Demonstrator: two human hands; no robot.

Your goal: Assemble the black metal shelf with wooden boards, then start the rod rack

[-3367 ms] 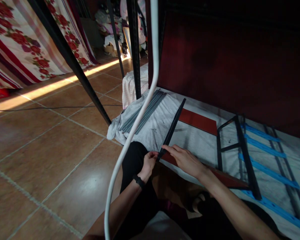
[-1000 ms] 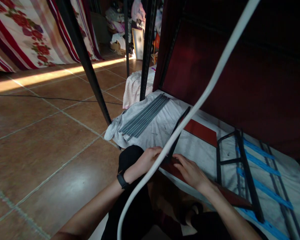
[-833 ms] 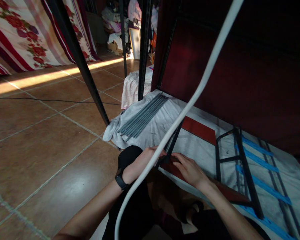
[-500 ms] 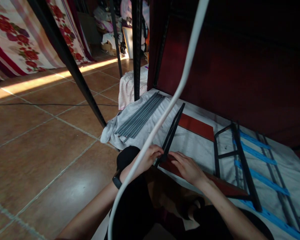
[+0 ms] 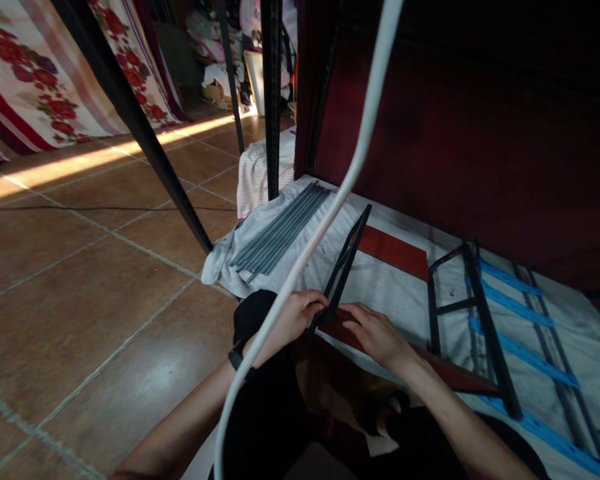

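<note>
A narrow black metal frame (image 5: 349,263) stands at a slant on the cloth-covered surface, its near end between my hands. My left hand (image 5: 300,317), with a dark band at the wrist, has its thumb and fingers closed on that near end. From the other side, the bent fingers of my right hand (image 5: 375,333) close in at the same corner, partly hiding it. Just below the fingers is the edge of a reddish-brown board (image 5: 343,333). A second reddish board (image 5: 394,252) lies beyond the frame.
Several grey rods (image 5: 283,230) lie side by side on the grey cloth (image 5: 220,267). At right are another black frame (image 5: 490,327) and blue strips (image 5: 523,307). A white cable (image 5: 325,243) crosses close before me. Black posts (image 5: 273,100) rise at left over the tiled floor (image 5: 105,300).
The slanted black frame has turned slightly, so the gap between its bars looks wider. My hands stay at its near end, barely moved. The white cable's upper part has shifted left.
</note>
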